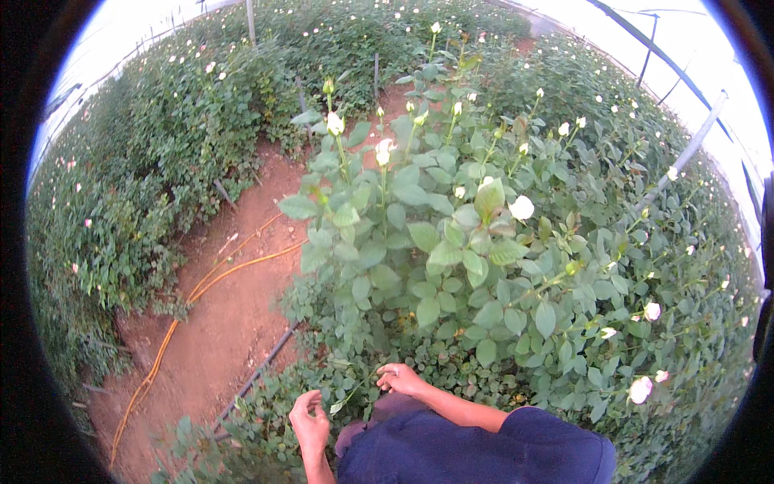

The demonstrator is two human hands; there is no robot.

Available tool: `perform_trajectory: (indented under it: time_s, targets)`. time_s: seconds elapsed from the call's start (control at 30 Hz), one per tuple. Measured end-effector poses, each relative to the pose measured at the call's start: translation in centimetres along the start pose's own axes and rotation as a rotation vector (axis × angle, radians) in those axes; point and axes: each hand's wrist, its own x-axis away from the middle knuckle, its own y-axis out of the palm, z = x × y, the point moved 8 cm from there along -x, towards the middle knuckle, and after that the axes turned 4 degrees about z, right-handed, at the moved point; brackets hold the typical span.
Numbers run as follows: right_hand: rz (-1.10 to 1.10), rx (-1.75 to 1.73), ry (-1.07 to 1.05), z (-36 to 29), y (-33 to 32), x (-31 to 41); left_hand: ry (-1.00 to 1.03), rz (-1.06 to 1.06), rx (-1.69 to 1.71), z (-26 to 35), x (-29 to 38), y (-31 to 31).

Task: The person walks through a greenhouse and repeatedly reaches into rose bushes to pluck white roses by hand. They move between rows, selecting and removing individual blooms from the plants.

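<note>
My left hand is raised over low rose leaves at the bottom centre, its fingers curved and nothing visible between them. To its right, my right hand is bent at the fingers, with a ring on one of them. A thin green stem with leaves lies between the two hands and runs up towards the right fingertips; whether they touch it is not clear. Tall rose bushes stand just ahead of the hands, bearing white buds and a white rose bloom.
A reddish soil path runs along the left, with yellow hoses on it and a dark pipe at its near edge. More rose rows grow beyond the path. A slanted grey post rises at the right.
</note>
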Motion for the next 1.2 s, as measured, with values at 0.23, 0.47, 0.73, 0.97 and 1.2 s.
perform_trajectory:
  time_s: [0.23, 0.47, 0.73, 0.97, 1.2]
  targets:
    - [0.012, -0.029, -0.026, -5.1, -0.5, -5.2, -0.092, 0.015, 0.029, 0.1, -6.5, -0.3]
    - [0.076, -0.043, -0.017, -6.5, 0.9, -10.4, -0.032, 0.068, 0.047, -3.7, -12.0, -2.7]
    - [0.063, 0.012, 0.002, -10.0, 11.3, -20.0, -0.126, 0.076, 0.164, -12.9, -22.7, -8.9]
    - [0.098, -0.005, -0.019, -15.9, 18.8, -27.8, -0.257, 0.107, 0.138, -19.3, -32.4, -17.5]
    - [0.171, -0.115, -0.034, -19.5, 19.8, -35.5, -0.225, -0.02, 0.14, -19.7, -43.9, -15.1]
